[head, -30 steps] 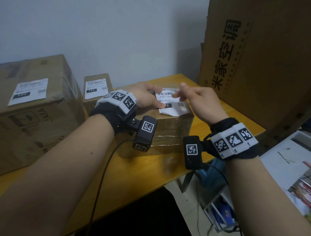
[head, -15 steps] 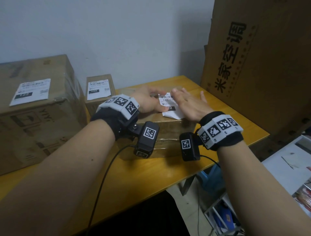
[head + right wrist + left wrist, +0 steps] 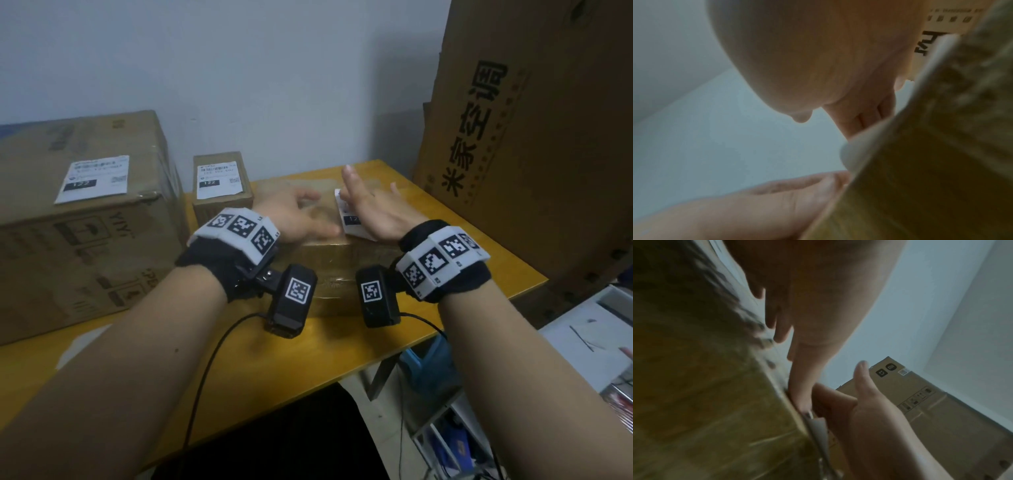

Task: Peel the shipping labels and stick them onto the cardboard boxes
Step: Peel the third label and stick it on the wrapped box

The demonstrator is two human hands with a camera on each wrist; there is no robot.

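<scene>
The white printed shipping label [image 3: 352, 221] lies on top of the tape-wrapped brown cardboard box [image 3: 329, 253] standing on the yellow wooden tabletop [image 3: 342, 346]. It sits directly under the right hand [image 3: 371, 212], whose straight, spread fingers lie flat on it, long axis running away from the person. The left hand [image 3: 296, 214], fingers loosely extended, rests on the box top just beside the label's left edge. Most of the label is hidden; both wrist views are blurred.
</scene>
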